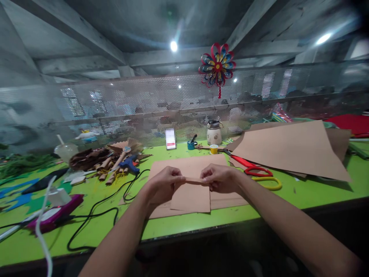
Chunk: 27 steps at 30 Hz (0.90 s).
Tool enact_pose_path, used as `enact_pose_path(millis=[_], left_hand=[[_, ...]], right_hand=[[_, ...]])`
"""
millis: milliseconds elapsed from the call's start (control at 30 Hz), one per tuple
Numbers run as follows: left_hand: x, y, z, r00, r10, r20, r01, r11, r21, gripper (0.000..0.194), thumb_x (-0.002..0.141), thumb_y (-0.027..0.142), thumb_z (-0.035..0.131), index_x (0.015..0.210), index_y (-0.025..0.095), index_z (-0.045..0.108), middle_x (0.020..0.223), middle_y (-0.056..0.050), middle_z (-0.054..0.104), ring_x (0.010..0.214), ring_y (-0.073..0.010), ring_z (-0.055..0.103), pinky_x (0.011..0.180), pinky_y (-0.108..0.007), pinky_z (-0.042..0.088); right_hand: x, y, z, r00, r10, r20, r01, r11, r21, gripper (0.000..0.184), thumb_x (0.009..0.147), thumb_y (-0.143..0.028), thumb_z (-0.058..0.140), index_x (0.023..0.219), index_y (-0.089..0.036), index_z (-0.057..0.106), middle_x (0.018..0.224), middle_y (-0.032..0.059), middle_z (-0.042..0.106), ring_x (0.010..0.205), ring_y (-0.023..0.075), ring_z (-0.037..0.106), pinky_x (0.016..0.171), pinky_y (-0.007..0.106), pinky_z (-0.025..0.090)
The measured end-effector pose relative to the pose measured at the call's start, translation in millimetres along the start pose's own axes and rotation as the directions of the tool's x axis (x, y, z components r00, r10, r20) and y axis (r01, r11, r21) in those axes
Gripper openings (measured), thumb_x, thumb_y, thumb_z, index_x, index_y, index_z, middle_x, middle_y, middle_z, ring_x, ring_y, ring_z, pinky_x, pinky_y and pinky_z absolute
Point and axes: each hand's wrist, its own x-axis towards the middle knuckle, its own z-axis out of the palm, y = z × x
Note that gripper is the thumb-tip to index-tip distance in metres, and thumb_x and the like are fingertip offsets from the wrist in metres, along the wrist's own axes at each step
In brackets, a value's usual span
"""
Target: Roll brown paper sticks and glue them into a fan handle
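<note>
Between my two hands is a piece of brown kraft paper (192, 197), its far edge folded or rolled into a narrow strip. My left hand (165, 184) pinches the strip's left end between thumb and fingers. At the other end, my right hand (220, 177) pinches it the same way. The piece's loose part hangs toward me over a larger brown paper sheet (227, 201) lying flat on the green table. Scissors (256, 169) with one red and one yellow handle loop lie right of my right hand.
Large kraft sheets (294, 148) cover the right side. Rolled paper tubes (108, 165) and a blue glue gun (130, 164) with a black cord lie left, near a purple power strip (57, 213). A phone (170, 139), a teal pot (191, 145) and a jar-like bottle (213, 134) stand behind.
</note>
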Motion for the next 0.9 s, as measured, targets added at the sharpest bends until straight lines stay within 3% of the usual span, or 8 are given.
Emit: enact_pose_path(millis=[167, 367, 600, 767, 900], left_hand=[[-3.2, 5.9, 4.6, 0.998, 0.047, 0.029, -0.044, 0.992, -0.116, 0.037, 0.074, 0.049, 0.068, 0.070, 0.013, 0.061, 0.050, 0.004, 0.049, 0.046, -0.0094, 0.043, 0.046, -0.022, 0.034], [-4.2, 10.8, 6.7, 0.997, 0.033, 0.067, -0.023, 0.989, -0.143, 0.038, 0.074, 0.050, 0.069, 0.073, 0.012, 0.061, 0.051, 0.004, 0.048, 0.042, -0.0079, 0.042, 0.042, -0.021, 0.032], [-8.9, 16.3, 3.7, 0.996, 0.030, 0.081, -0.013, 0.980, -0.200, 0.039, 0.078, 0.052, 0.064, 0.074, 0.014, 0.059, 0.056, 0.006, 0.045, 0.044, -0.0070, 0.039, 0.042, -0.020, 0.033], [-6.8, 16.6, 6.6, 0.991, 0.118, 0.058, -0.107, 0.980, -0.165, 0.040, 0.083, 0.049, 0.060, 0.064, 0.015, 0.052, 0.055, 0.004, 0.044, 0.051, -0.0084, 0.039, 0.050, -0.021, 0.033], [-4.8, 12.1, 7.9, 0.994, 0.105, -0.026, -0.108, 0.959, -0.262, 0.040, 0.081, 0.052, 0.061, 0.070, 0.015, 0.053, 0.063, 0.003, 0.046, 0.058, -0.0098, 0.041, 0.055, -0.022, 0.034]], right_hand=[[-7.2, -5.3, 25.4, 0.997, -0.072, -0.031, 0.075, 0.990, 0.119, 0.030, 0.070, -0.037, 0.080, 0.073, -0.013, 0.061, 0.055, -0.0045, 0.046, 0.053, 0.0069, 0.039, 0.052, 0.022, 0.028], [-3.8, -4.5, 30.1, 0.990, -0.116, -0.078, 0.118, 0.993, 0.028, 0.036, 0.071, -0.044, 0.077, 0.071, -0.014, 0.057, 0.057, -0.0059, 0.040, 0.052, 0.0065, 0.031, 0.050, 0.024, 0.022], [5.0, -11.2, 4.3, 0.975, -0.211, 0.074, 0.224, 0.903, -0.366, 0.039, 0.079, -0.048, 0.067, 0.064, -0.013, 0.056, 0.054, -0.0055, 0.043, 0.049, 0.0065, 0.033, 0.050, 0.023, 0.022], [6.8, -10.3, 3.6, 0.970, -0.244, 0.006, 0.230, 0.907, -0.352, 0.040, 0.077, -0.049, 0.068, 0.064, -0.014, 0.056, 0.054, -0.0058, 0.041, 0.050, 0.0065, 0.031, 0.050, 0.023, 0.021], [10.0, -11.6, 5.7, 0.943, -0.303, -0.139, 0.280, 0.946, -0.161, 0.047, 0.075, -0.055, 0.068, 0.059, -0.014, 0.051, 0.054, -0.0042, 0.045, 0.050, 0.0073, 0.037, 0.049, 0.022, 0.028]])
